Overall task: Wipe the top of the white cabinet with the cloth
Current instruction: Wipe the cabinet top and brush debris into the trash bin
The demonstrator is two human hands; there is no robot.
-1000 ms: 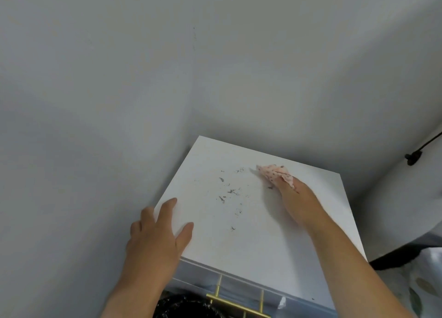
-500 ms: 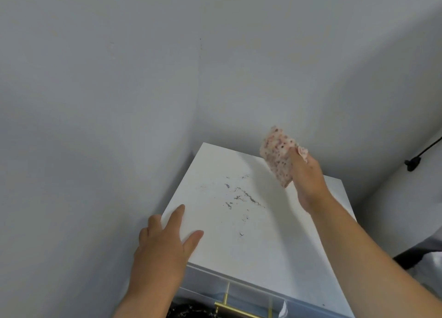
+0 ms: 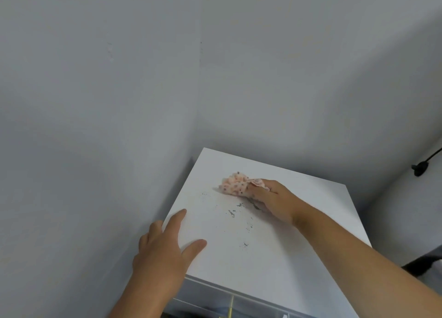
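The white cabinet stands in a room corner, its flat top filling the lower middle of the head view. Dark specks and smears are scattered over the middle of the top. My right hand presses a bunched pink spotted cloth onto the top, just behind the smears. My left hand lies flat on the cabinet's near left corner, fingers spread, holding nothing.
Grey walls meet right behind and to the left of the cabinet. A black cable with a plug hangs on the wall at the right. A drawer front with a gold handle shows under the near edge.
My right hand lifted the cloth off the top, then brought it back down onto the surface further left, beside the smears. My left hand stayed on the corner.
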